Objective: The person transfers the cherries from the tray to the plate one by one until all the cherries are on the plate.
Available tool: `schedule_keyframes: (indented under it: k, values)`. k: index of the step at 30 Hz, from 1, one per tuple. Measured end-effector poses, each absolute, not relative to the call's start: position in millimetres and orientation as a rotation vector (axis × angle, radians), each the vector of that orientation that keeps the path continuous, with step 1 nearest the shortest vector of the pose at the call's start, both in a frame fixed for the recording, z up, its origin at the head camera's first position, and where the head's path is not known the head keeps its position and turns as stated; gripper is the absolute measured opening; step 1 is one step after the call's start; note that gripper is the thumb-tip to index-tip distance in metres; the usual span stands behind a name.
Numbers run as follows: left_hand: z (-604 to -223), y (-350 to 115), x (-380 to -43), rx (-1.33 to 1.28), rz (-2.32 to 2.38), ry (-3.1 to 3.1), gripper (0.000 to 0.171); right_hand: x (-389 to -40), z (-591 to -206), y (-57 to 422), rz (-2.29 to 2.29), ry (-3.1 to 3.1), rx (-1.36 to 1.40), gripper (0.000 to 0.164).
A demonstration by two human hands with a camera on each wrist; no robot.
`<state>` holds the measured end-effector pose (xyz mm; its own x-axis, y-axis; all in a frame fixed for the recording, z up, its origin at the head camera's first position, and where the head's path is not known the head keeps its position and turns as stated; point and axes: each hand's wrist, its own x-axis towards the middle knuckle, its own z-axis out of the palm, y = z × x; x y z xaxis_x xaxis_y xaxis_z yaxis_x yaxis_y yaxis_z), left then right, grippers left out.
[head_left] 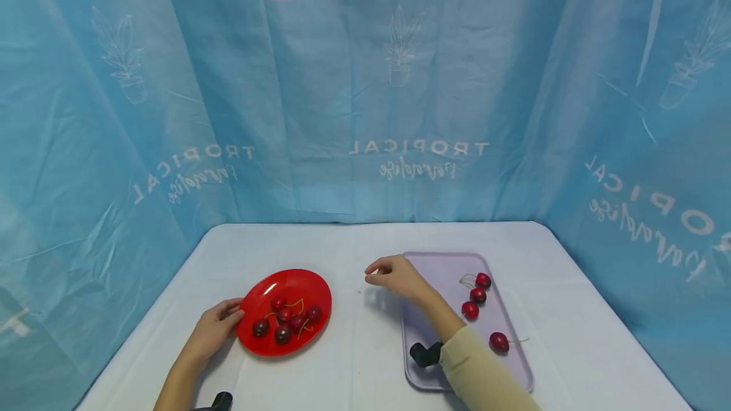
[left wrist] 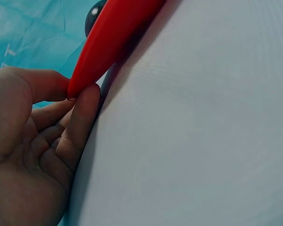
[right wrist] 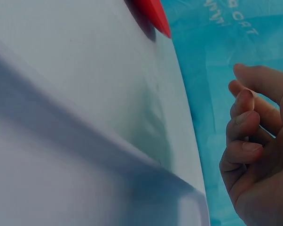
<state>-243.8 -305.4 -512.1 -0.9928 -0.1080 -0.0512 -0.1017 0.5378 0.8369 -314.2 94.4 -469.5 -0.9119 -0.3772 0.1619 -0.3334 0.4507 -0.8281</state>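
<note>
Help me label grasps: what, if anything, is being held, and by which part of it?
The left hand pinches the red plate by its rim, at the plate's left side; the right hand holds nothing.

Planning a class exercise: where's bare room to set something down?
Bare white table lies right of the rectangular lilac tray and between it and the round red plate, beneath the right hand. Crowded: the plate, with shiny round red cherries, and the tray's right side.

A plate (head_left: 302, 281) of cherries (head_left: 282, 335) sits left of a tray (head_left: 440, 266) holding more cherries (head_left: 478, 295) on a desk (head_left: 354, 360), a curtain (head_left: 320, 100) behind the tray.
</note>
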Motion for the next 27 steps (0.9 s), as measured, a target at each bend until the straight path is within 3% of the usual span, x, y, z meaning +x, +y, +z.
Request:
schedule_keyframes:
  k: [27]
  values:
    - [-510.7,-305.4,-245.0,0.188,-1.536,-2.733,0.046,-322.7,-466.0,157.6,-1.406,2.754,-0.455,0.022]
